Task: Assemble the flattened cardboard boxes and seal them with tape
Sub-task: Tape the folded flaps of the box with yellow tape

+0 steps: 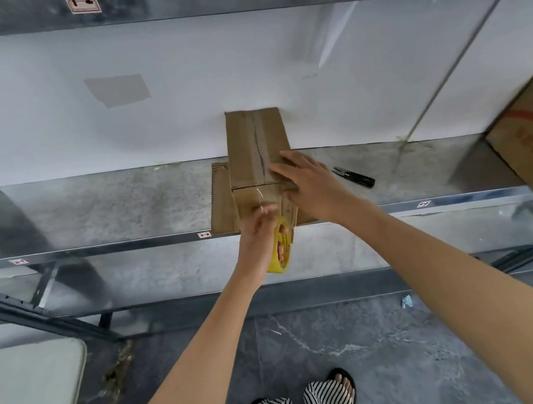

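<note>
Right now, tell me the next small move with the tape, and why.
Probably draw the tape roll slightly further down the box front and smooth the strip on: the left hand holds the roll there, the strip looks unstuck, the right hand presses the top.

One view only for us: a wide-angle camera worn on the head, facing forward and tilted down. We look onto a grey metal shelf (94, 206) backed by a white wall (53, 125), close, at arm's reach. Frame centre: brown cardboard box (252, 144), left hand (257, 235) gripping a yellow tape roll (281, 249), right hand (309, 184) flat on the box. Bottom edge takes in dark marbled floor (389, 353) and striped sandals (328, 399) straight below us.
</note>
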